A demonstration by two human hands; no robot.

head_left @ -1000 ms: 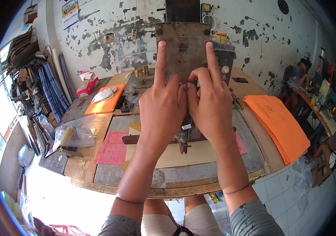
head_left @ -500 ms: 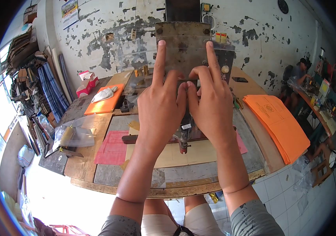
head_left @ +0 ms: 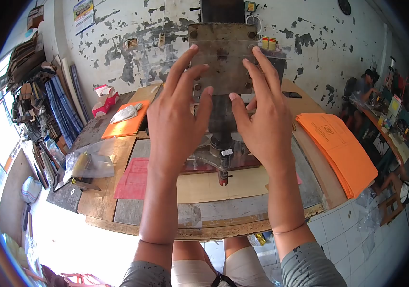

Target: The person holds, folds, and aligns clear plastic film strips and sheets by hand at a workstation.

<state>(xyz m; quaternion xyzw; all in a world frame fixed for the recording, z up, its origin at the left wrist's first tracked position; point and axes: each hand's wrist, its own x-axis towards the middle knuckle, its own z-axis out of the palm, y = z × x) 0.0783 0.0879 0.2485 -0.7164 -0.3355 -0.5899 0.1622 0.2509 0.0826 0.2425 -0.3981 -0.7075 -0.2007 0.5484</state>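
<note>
Stamping press [head_left: 222,71] of dark, worn metal stands at the far middle of a wooden desk [head_left: 104,186], its bolted upper plate facing a worker whose left hand [head_left: 173,117] and right hand [head_left: 267,117] are raised before it, fingers spread, nothing visibly in their grip; whether any fingertip touches the plate cannot be told. Below, a cream sheet [head_left: 214,189] lies flat under the press's red-tipped near end [head_left: 222,180], probably laid there to sit squarely beneath the head, with a pink sheet [head_left: 132,181] to its left; the left forearm [head_left: 159,205] hides where the two meet. Orange folders [head_left: 336,155] are stacked along the right edge, apparently to leave the middle clear while staying within reach. At far left, a white bundle [head_left: 125,114] rests on more orange sheets [head_left: 118,131], perhaps as a weight, near a clear plastic bag [head_left: 101,165].
</note>
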